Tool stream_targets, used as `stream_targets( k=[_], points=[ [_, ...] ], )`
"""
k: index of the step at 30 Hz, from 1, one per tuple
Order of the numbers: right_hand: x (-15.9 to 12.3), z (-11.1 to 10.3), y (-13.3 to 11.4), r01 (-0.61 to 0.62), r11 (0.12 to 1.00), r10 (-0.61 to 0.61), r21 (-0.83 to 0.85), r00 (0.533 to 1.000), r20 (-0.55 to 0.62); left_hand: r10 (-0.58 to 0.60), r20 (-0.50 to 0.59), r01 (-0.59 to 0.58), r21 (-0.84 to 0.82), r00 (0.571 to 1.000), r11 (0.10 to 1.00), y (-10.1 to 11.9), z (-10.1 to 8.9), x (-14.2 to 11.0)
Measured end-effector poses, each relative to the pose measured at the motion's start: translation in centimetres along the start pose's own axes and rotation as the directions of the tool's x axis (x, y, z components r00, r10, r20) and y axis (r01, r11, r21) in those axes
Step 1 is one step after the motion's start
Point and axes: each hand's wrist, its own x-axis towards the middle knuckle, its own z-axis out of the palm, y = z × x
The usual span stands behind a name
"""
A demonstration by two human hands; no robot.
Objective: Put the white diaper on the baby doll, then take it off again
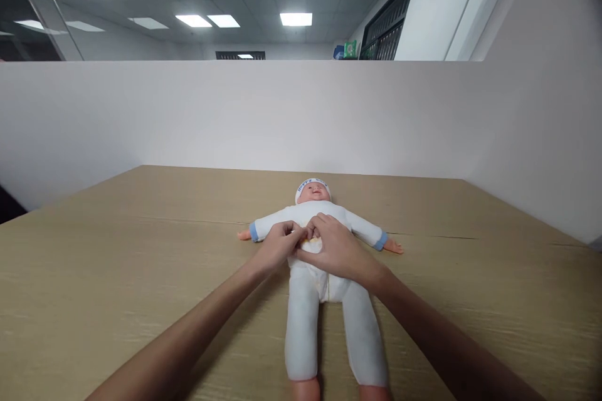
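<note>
A baby doll [313, 190] in a white outfit with blue cuffs and a white cap lies on its back, arms spread and legs toward me. Around its hips is a white diaper [329, 288] with a yellowish print at the waist. My left hand [281, 242] pinches the diaper's front waist edge on the left, fingertips bent inward. From the right, my right hand [336, 245] reaches over the belly, its curled fingers closed on the same waist edge. Both hands nearly meet at the middle, and they hide the diaper's side tabs.
The doll lies on a wide tan tabletop [141, 263] with seams across it. A low white partition [235, 113] borders the far side, and a white wall [540, 138] rises on the right. Ceiling lights show beyond.
</note>
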Motion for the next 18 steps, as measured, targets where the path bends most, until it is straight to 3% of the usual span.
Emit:
stream_targets(
  k=[4, 11, 18],
  points=[
    [0.1, -1.4, 0.2, -0.045, 0.994, 0.038, 0.103, 0.997, 0.065, 0.058, 0.01, -0.059, 0.004, 0.998, 0.998, -0.1, 0.2, 0.2],
    [0.9, -0.8, 0.6, -0.083, 0.997, 0.083, -0.005, 0.996, 0.04, 0.174, 0.012, -0.171, -0.131, 0.985, 0.976, -1.7, -0.2, -0.3],
    [1.0, -0.4, 1.5, -0.122, 0.992, 0.122, -0.004, 0.992, 0.03, 0.29, 0.077, -0.289, -0.028, 0.954, 0.957, -3.1, -0.4, -0.9]
  ],
)
